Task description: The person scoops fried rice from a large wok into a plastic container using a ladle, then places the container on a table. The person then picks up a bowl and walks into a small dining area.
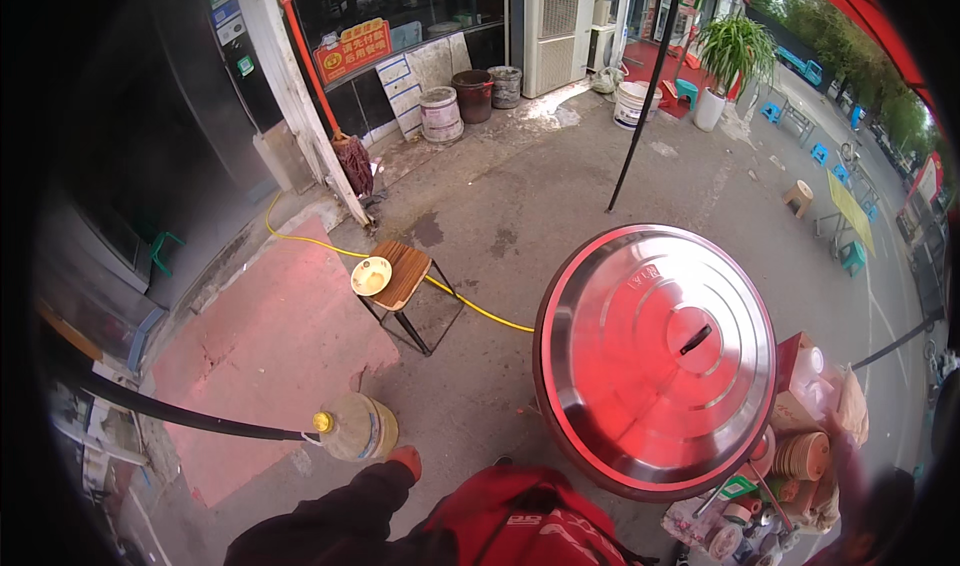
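My left hand (pixel 406 461) hangs low with its fingers curled, beside a large clear plastic jug (pixel 356 431) with a yellow cap. Whether it touches the jug or has anything inside the curl cannot be made out. My right hand is out of view. Before me, to the right, stands a big round vessel under a shiny domed metal lid (pixel 637 416); a black handle (pixel 696 339) sits at the lid's middle. Further left, a pale patterned bowl (pixel 371 275) rests on the corner of a wood-topped stool (pixel 409 262) with black metal legs.
A yellow hose (pixel 487 315) crosses the pavement under the stool. Right of the vessel are a cardboard box (pixel 793 408), stacked bowls (pixel 801 457) and a blurred person (pixel 889 502). A black pole (pixel 641 108) stands ahead; buckets (pixel 441 115) line the wall.
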Available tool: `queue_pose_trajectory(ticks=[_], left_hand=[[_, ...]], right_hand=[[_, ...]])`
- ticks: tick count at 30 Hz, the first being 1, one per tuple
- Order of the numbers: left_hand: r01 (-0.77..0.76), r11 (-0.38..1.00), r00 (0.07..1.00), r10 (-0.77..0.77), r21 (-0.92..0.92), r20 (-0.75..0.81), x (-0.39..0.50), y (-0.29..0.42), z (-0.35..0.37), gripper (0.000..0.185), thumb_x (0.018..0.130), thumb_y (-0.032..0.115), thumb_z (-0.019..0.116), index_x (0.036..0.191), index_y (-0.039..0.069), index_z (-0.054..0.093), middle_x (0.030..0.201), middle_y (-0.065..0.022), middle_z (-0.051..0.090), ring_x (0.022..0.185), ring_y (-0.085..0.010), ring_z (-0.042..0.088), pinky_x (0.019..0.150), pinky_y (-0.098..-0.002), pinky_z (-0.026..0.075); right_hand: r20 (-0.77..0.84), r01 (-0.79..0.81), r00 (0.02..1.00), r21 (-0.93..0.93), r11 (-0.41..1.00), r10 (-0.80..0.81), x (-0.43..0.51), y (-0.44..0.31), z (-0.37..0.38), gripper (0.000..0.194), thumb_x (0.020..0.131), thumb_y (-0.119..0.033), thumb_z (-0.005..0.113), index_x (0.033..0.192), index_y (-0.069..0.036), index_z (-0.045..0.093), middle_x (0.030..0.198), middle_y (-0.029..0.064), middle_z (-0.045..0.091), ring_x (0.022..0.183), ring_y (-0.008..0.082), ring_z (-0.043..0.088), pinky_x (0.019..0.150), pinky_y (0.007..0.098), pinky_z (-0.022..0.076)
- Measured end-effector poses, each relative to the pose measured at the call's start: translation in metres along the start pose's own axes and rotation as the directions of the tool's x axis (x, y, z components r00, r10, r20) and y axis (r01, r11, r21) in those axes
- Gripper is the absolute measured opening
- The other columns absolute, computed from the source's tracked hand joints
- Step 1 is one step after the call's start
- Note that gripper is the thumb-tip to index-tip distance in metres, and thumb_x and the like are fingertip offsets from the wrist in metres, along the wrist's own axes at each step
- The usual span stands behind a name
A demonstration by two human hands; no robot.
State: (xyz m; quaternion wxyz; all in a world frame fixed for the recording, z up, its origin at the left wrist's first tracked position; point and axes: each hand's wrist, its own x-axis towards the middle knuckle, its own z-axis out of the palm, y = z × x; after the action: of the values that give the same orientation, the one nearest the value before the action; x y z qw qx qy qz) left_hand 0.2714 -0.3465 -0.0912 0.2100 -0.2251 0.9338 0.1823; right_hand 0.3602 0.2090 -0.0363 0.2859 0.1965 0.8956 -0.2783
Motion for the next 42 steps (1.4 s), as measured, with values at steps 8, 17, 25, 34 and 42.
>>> queue_pose_trajectory(ticks=[8, 17, 25, 34, 42], left_hand=[[0.32, 0.943, 0.943, -0.326, 0.09, 0.063, -0.099, -0.087, 0.032, 0.027, 0.09, 0.02, 0.051, 0.097, 0.007, 0.073, 0.102, -0.018, 0.071, 0.1, -0.0358, 0.067, 0.085, -0.0448, 0.054], [0.135, 0.961, 0.743, -0.258, 0.239, 0.617, -0.191, -0.128, 0.12, 0.029, 0.086, 0.018, 0.056, 0.106, 0.011, 0.075, 0.116, -0.0124, 0.07, 0.112, -0.0312, 0.065, 0.093, -0.0429, 0.053], [0.319, 0.947, 0.793, -0.285, 0.032, 0.539, -0.112, -0.176, 0.063, 0.032, 0.093, 0.021, 0.048, 0.112, 0.008, 0.07, 0.122, -0.019, 0.065, 0.108, -0.0379, 0.064, 0.091, -0.0472, 0.053], [0.709, 0.4, 0.658, -0.671, -0.582, 0.341, -0.078, -0.201, 0.029, 0.023, 0.085, 0.025, 0.06, 0.089, 0.007, 0.073, 0.093, -0.0203, 0.071, 0.095, -0.0351, 0.068, 0.082, -0.0436, 0.055], [0.805, 0.575, 0.507, -0.54, -0.145, 0.672, -0.121, -0.122, 0.006, 0.032, 0.086, 0.037, 0.058, 0.093, 0.01, 0.075, 0.098, -0.0159, 0.072, 0.096, -0.0341, 0.069, 0.081, -0.0451, 0.055]], right_hand=[[0.138, 0.411, 0.908, -0.112, 0.905, -0.395, 0.072, -0.112, -0.086, 0.026, 0.085, -0.026, 0.059, 0.097, -0.009, 0.074, 0.093, 0.0164, 0.072, 0.094, 0.0358, 0.068, 0.085, 0.0407, 0.0535], [0.373, 0.665, 0.717, -0.114, 0.738, -0.589, 0.118, -0.308, -0.043, 0.027, 0.089, -0.027, 0.056, 0.102, -0.01, 0.074, 0.099, 0.0199, 0.07, 0.095, 0.0357, 0.068, 0.087, 0.0433, 0.0524], [0.543, 0.807, 0.588, -0.346, 0.478, -0.6, 0.192, -0.49, 0.074, 0.035, 0.091, -0.035, 0.055, 0.101, -0.006, 0.072, 0.098, 0.0209, 0.07, 0.096, 0.0394, 0.066, 0.086, 0.0449, 0.052], [0.434, 0.857, 0.476, -0.424, 0.292, -0.765, 0.302, -0.778, 0.187, 0.026, 0.092, -0.028, 0.058, 0.1, -0.006, 0.071, 0.1, 0.0208, 0.069, 0.092, 0.039, 0.066, 0.084, 0.0452, 0.052], [0.538, 0.835, 0.449, -0.537, 0.12, -0.713, 0.45, -0.984, 0.362, 0.036, 0.092, -0.028, 0.06, 0.121, -0.007, 0.064, 0.116, 0.0191, 0.066, 0.115, 0.0342, 0.059, 0.1, 0.0411, 0.0458]])
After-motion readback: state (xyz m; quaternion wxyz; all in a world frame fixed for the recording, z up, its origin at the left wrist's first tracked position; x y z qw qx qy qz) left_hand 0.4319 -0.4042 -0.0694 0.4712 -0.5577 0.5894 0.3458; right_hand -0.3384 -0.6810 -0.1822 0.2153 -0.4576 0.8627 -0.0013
